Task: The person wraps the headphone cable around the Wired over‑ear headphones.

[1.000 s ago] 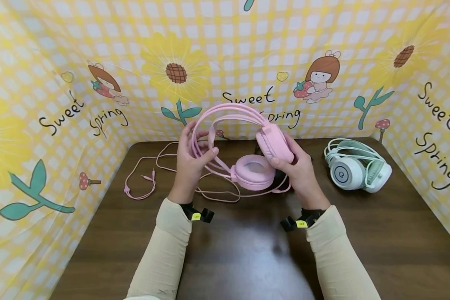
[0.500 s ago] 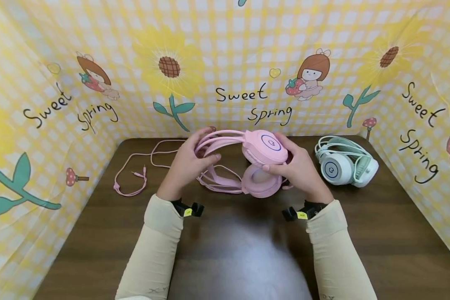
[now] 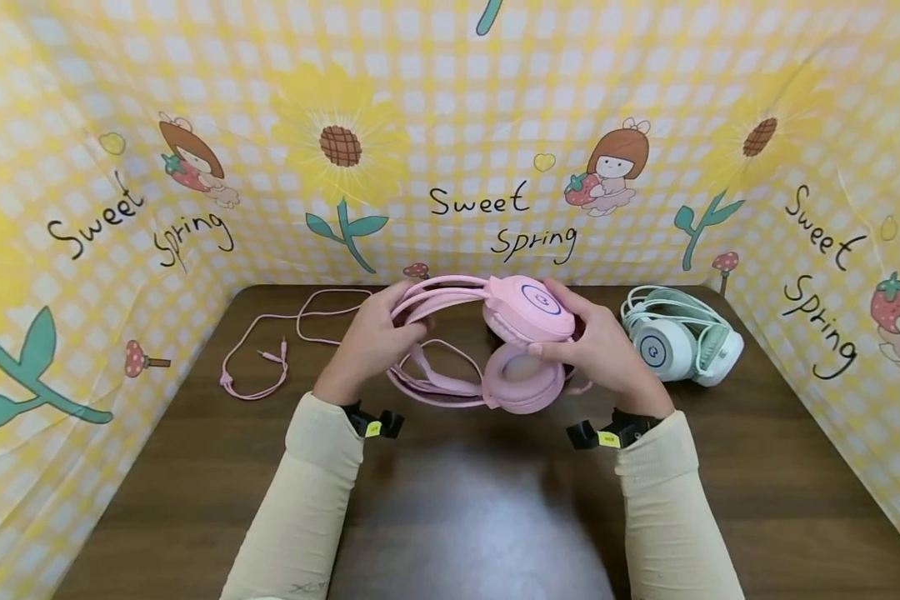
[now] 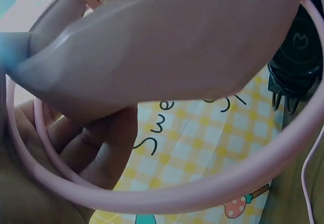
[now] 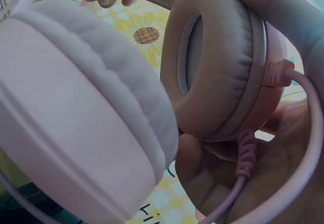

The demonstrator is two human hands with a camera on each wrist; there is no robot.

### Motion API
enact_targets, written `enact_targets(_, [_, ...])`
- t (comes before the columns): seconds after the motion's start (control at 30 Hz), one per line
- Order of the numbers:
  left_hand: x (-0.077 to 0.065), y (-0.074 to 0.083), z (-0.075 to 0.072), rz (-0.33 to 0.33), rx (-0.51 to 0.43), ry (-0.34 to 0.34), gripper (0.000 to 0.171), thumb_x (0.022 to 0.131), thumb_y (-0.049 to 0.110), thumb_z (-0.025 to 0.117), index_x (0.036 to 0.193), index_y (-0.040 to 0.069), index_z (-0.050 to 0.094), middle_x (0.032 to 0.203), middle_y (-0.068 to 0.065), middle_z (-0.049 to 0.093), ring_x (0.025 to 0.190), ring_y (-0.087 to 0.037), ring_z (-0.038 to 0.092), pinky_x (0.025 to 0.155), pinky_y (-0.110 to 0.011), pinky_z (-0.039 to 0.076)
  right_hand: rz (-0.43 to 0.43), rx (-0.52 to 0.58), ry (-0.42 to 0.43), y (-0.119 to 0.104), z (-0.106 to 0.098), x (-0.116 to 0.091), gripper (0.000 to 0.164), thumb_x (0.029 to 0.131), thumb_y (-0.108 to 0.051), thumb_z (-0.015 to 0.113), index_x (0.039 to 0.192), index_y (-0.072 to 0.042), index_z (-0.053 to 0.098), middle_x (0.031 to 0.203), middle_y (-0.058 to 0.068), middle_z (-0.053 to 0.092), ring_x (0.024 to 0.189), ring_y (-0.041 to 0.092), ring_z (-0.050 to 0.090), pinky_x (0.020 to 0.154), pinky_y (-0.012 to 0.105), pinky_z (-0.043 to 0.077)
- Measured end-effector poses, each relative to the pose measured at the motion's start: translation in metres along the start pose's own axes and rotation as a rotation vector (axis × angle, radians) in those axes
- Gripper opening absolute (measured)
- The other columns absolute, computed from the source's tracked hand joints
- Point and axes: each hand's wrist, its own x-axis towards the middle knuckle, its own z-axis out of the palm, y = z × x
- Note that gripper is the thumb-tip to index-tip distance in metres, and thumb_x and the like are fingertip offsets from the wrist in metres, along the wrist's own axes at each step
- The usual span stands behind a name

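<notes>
We see pink headphones [image 3: 523, 393], headband [image 4: 152, 51] gripped by left hand [image 3: 371, 343], earcup [image 3: 525, 312] by right hand [image 3: 603, 348]; green headphones [image 3: 673, 350] lie near the far right corner of the table [image 3: 765, 475].

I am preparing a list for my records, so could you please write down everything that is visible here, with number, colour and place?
Pink headphones: one, pink, held between both hands
Cable with plugs: one, pink, on the table's left
Mint headphones: one, pale green and white, on the table's right
Round thing with logo: one, black, partly hidden, seen in the left wrist view
Table: one, dark brown, underneath
Printed cloth: count unclear, yellow-white check, behind and at sides
Wrist cameras: two, black, yellow labels, one per wrist
Sleeves: two, cream, on the forearms
Left hand: one, at the headband
Right hand: one, on an ear cup
</notes>
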Motion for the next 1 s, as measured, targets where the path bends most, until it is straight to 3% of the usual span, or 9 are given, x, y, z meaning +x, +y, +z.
enact_targets(0.07, [-0.002,-0.001,-0.002,0.003,-0.009,-0.001,0.016,0.081,0.006,0.061,0.096,0.01,0.062,0.077,-0.006,0.057,0.063,-0.021,0.053,0.054,-0.032,0.044,0.0,-0.001,-0.016,0.001,0.002,0.001,0.088,0.078,-0.031,0.081,0.152,-0.023,0.034,0.14,0.008,0.046,0.116,0.022,0.048,0.081,0.039,0.054])
enact_targets(0.17, [-0.003,-0.001,-0.003,0.011,-0.113,-0.015,0.017,0.08,0.0,0.059,0.095,0.007,0.062,0.077,-0.009,0.059,0.065,-0.023,0.056,0.056,-0.031,0.047,-0.015,-0.004,-0.018,0.002,0.003,0.002,0.087,0.078,-0.032,0.081,0.152,-0.024,0.035,0.139,0.007,0.047,0.116,0.022,0.048,0.086,0.039,0.051])
enact_targets(0.3, [-0.004,0.001,-0.004,0.016,-0.27,-0.016,0.031,0.079,-0.007,0.054,0.108,0.002,0.062,0.083,-0.017,0.06,0.067,-0.025,0.058,0.058,-0.031,0.052,-0.055,0.003,-0.017,0.0,0.002,0.001,0.084,0.079,-0.029,0.08,0.151,-0.022,0.037,0.138,0.007,0.049,0.116,0.021,0.049,0.092,0.039,0.046])
enact_targets(0.47, [-0.002,0.004,-0.004,0.007,-0.321,0.044,0.037,0.084,-0.006,0.059,0.12,-0.002,0.062,0.092,-0.014,0.06,0.072,-0.019,0.056,0.062,-0.026,0.05,-0.075,-0.008,-0.027,0.001,0.002,0.001,0.082,0.082,-0.029,0.076,0.152,-0.017,0.035,0.143,0.012,0.046,0.121,0.023,0.047,0.098,0.043,0.042])
enact_targets(0.63, [0.001,0.001,-0.005,-0.033,-0.377,0.105,0.028,0.088,-0.003,0.061,0.116,-0.007,0.063,0.079,-0.005,0.056,0.06,-0.011,0.046,0.053,-0.022,0.039,-0.136,-0.076,-0.053,0.006,0.007,0.005,0.075,0.09,-0.036,0.067,0.151,-0.008,0.034,0.144,0.017,0.043,0.126,0.028,0.042,0.103,0.045,0.036])
enact_targets(0.73, [0.0,0.0,-0.008,-0.048,-0.462,0.133,0.026,0.087,-0.005,0.059,0.113,-0.009,0.062,0.066,-0.002,0.049,0.047,-0.01,0.039,0.043,-0.021,0.033,-0.154,-0.012,-0.056,0.008,0.008,0.005,0.062,0.098,-0.039,0.055,0.148,-0.006,0.04,0.139,0.017,0.046,0.12,0.027,0.046,0.095,0.039,0.044])
enact_targets(0.83, [-0.001,0.0,-0.011,-0.047,-0.599,0.151,0.022,0.087,-0.006,0.057,0.108,-0.007,0.063,0.057,-0.002,0.042,0.041,-0.01,0.034,0.038,-0.021,0.028,-0.15,0.147,-0.028,0.008,0.008,0.003,0.051,0.104,-0.038,0.042,0.142,-0.004,0.049,0.128,0.014,0.055,0.107,0.022,0.054,0.083,0.029,0.05])
enact_targets(0.93, [-0.002,0.001,-0.015,-0.055,-0.73,0.183,0.018,0.088,-0.006,0.054,0.102,0.001,0.064,0.057,-0.002,0.041,0.041,-0.009,0.031,0.038,-0.021,0.025,-0.147,0.295,0.041,0.006,0.008,0.001,0.046,0.106,-0.032,0.039,0.132,0.001,0.057,0.095,0.012,0.061,0.078,0.017,0.056,0.06,0.024,0.046])
enact_targets(1.0, [-0.002,0.0,-0.018,-0.067,-0.805,0.208,0.02,0.089,-0.007,0.052,0.098,0.006,0.064,0.056,-0.002,0.038,0.041,-0.009,0.029,0.038,-0.02,0.023,-0.146,0.342,0.094,0.005,0.008,0.0,0.041,0.105,-0.028,0.043,0.124,0.004,0.061,0.075,0.008,0.053,0.062,0.015,0.047,0.05,0.026,0.038])
